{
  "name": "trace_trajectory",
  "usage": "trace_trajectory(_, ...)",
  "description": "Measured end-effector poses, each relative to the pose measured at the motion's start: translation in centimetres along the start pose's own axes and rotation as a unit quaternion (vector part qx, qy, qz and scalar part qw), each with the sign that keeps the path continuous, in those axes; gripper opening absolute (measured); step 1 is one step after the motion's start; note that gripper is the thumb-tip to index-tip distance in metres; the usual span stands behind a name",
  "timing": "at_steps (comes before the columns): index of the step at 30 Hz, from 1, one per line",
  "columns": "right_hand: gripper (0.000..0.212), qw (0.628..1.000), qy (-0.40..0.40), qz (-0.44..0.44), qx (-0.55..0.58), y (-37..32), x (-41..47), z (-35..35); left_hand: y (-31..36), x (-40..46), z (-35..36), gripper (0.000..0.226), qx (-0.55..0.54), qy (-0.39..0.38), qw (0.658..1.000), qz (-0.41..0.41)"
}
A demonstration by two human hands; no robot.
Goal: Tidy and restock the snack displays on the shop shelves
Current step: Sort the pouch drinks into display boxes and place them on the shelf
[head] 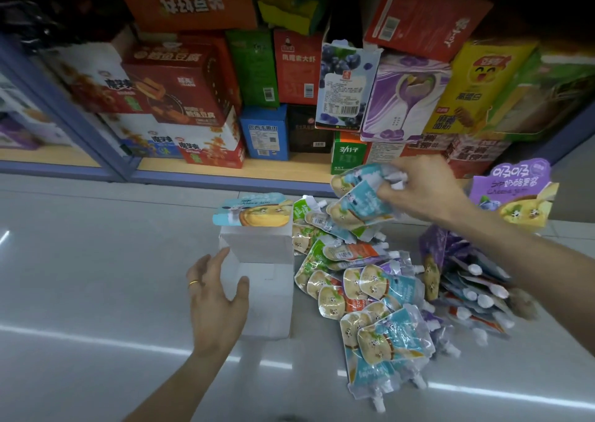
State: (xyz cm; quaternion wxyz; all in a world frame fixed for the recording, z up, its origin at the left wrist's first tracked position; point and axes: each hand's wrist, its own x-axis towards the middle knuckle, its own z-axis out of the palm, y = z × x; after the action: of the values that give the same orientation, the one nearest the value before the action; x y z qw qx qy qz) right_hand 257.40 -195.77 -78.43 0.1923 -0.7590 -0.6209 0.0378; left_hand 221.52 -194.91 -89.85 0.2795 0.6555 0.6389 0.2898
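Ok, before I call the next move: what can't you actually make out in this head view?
- White display box: left hand hides its near left wall; glare washes out the inside.
- Pouches gripped by the right hand: overlapped, count unclear.
- Purple box: motion blur smears its pouches.
- Top shelf cartons: dark, blurred, unreadable.
- Floor pile: lower pouches buried.

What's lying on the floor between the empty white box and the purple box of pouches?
In the head view, a loose heap of spouted pouches lies between the white box and purple box.

Floor [96, 276]: pouches [360, 280], white box [267, 296].
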Motion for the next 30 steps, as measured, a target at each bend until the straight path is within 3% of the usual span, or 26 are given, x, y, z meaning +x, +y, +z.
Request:
trace_trajectory(2, 0.021, 0.998, -0.049, -0.039, 0.015, -2.9, -0.8, -3.6, 1.0, -0.6, -1.0, 0.049, -0.016, 0.046, 0.995, 0.085)
trace_trajectory(3, 0.021, 0.996, -0.073, -0.047, 0.036, -4.4, -1.3, -5.0, 1.9, -1.0, -1.6, 0.057, -0.040, 0.035, 0.990, 0.132)
trace_trajectory(6, 0.023, 0.978, -0.165, -0.056, 0.116, -8.4, -2.3, -6.6, 5.7, -2.0, -3.3, 0.104, -0.142, -0.116, 0.962, 0.202)
trace_trajectory(8, 0.027, 0.965, -0.208, -0.077, 0.144, -10.6, -2.4, -5.5, 7.8, -2.6, -3.6, 0.124, -0.197, -0.207, 0.939, 0.189)
trace_trajectory(9, 0.029, 0.962, -0.214, -0.093, 0.142, -11.6, -2.2, -4.6, 8.1, -2.7, -3.5, 0.122, -0.223, -0.220, 0.935, 0.164)
trace_trajectory(11, 0.032, 0.966, -0.195, -0.129, 0.106, -13.3, -1.6, -2.2, 6.8, -2.1, -3.2, 0.096, -0.228, -0.163, 0.953, 0.119)
trace_trajectory(14, 0.033, 0.966, -0.188, -0.144, 0.103, -15.3, -1.5, 1.8, 2.1, -0.3, -2.8, 0.063, -0.029, -0.032, 0.995, 0.095)
trace_trajectory(17, 0.037, 0.959, -0.211, -0.173, 0.074, -17.3, -2.7, 6.1, -1.7, 0.5, -2.0, 0.059, 0.114, 0.022, 0.986, 0.116)
trace_trajectory(20, 0.015, 0.958, -0.206, -0.199, 0.004, -18.4, -2.8, 9.1, -3.6, 0.7, -1.7, 0.080, 0.152, -0.004, 0.981, 0.117)
trace_trajectory(24, 0.015, 0.959, -0.169, -0.208, -0.094, -17.9, -1.5, 12.0, -4.6, 1.1, -2.5, 0.092, 0.007, -0.145, 0.987, 0.067)
trace_trajectory(27, 0.017, 0.953, -0.169, -0.226, -0.113, -17.9, -1.0, 13.4, -4.0, 1.5, -2.0, 0.086, 0.002, -0.137, 0.985, 0.101)
trace_trajectory(30, 0.023, 0.945, -0.160, -0.242, -0.155, -18.1, -0.8, 14.4, -2.8, 1.9, -0.9, 0.070, 0.071, -0.099, 0.990, 0.074)
